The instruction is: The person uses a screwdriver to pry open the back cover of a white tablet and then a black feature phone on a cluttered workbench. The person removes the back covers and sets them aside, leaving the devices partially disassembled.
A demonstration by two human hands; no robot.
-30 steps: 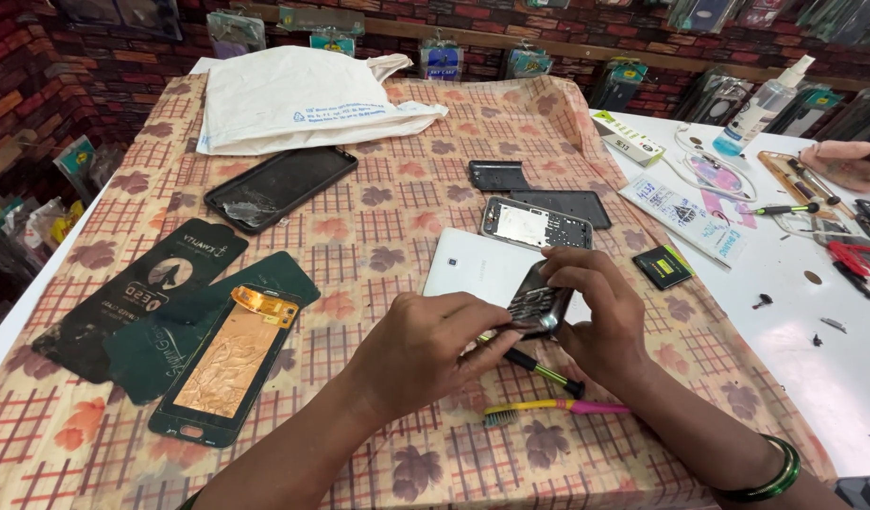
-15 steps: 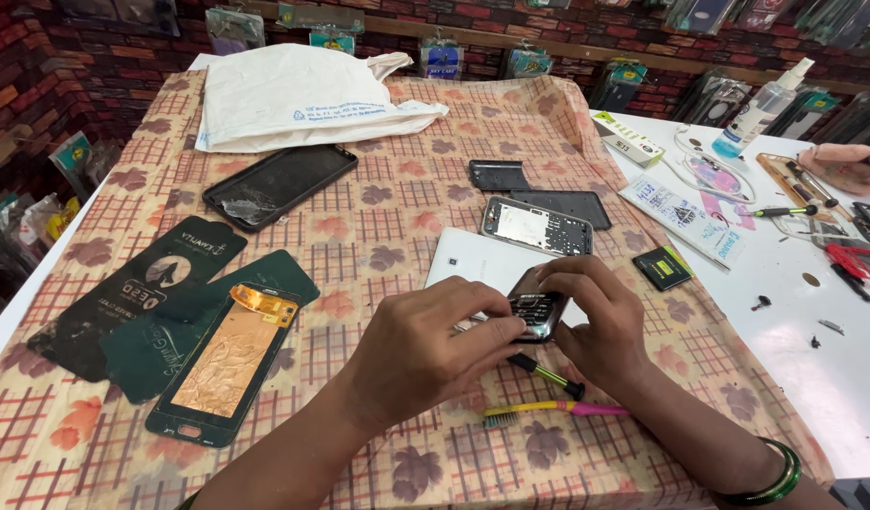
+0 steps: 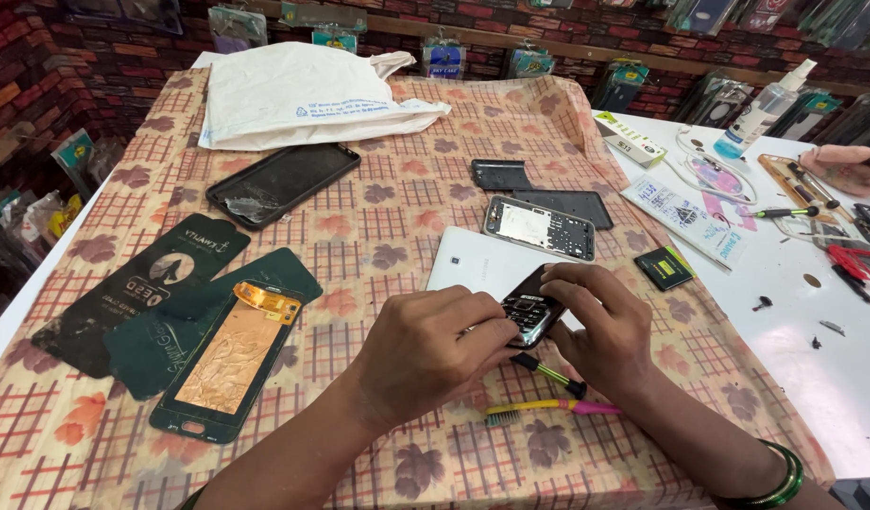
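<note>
Both hands meet near the middle of the worktop (image 3: 378,236) over a small dark phone part (image 3: 528,314). The left hand (image 3: 426,351) has a narrow grip on its left edge, and the right hand (image 3: 600,326) clasps it from the right and far side — the part sits just above a white tablet (image 3: 477,264). A green-handled screwdriver (image 3: 548,373) and a yellow-and-pink brush (image 3: 548,408) lie just near of the hands. To the left rests a display panel with copper backing (image 3: 229,359) on dark green cards.

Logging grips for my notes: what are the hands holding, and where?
Both hands, left hand and right hand, hold a small dark phone part by its opposite ends.
</note>
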